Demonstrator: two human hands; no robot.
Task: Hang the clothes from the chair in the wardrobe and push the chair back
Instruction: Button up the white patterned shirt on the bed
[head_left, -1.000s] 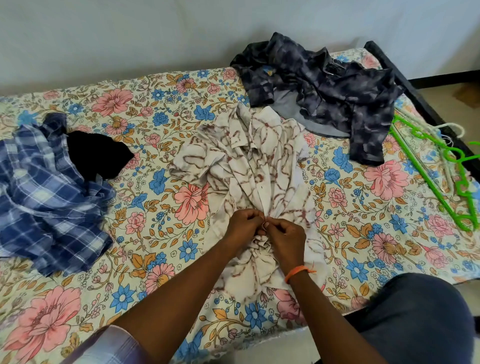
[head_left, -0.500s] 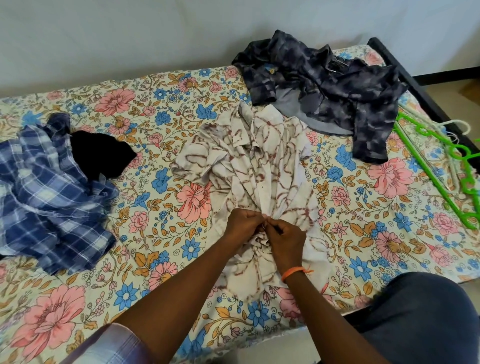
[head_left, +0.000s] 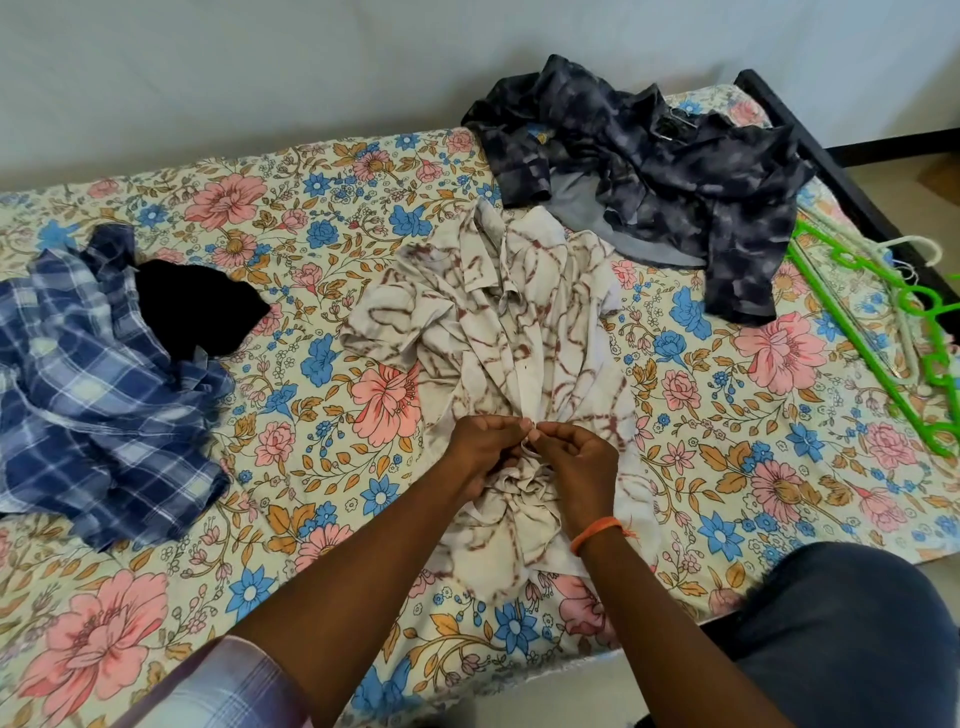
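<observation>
Both hands, left (head_left: 480, 447) & right (head_left: 574, 457), pinch the cream shirt (head_left: 519, 332) front, 6 o'clock edge. Prob. light, floppy; grab by collar, 12 o'clock.

At 9 o'clock the blue plaid shirt (head_left: 98, 384) runs off the frame edge and covers part of a black garment (head_left: 200, 312). At 3 o'clock the green hangers (head_left: 914, 343) are cut off. The hands' (head_left: 530, 457) fingertips hide what they pinch on the cream shirt (head_left: 514, 332).
</observation>
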